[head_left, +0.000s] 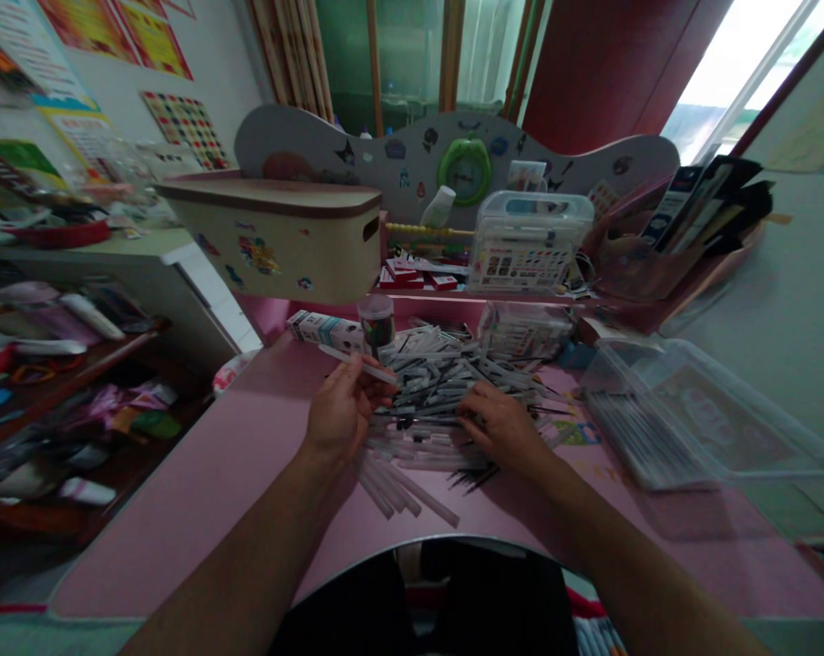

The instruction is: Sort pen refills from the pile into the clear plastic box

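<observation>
Left hand: pale tube | right hand: at pile — grasp unclear

All lettering is too blurred to read.

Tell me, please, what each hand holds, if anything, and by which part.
Left hand: a pale tube, held near its middle. Right hand: cannot be told.

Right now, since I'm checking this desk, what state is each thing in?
Heap of pen-like pieces: loose, jumbled.
Left hand: holding a translucent tube.
Right hand: fingers curled, beside the heap.
Clear plastic box: appears open, rods inside.
Cream storage bin: lidded.
Handled clear case: shut, upright.
White bottle: tilted.
Green clock: upright.
</observation>
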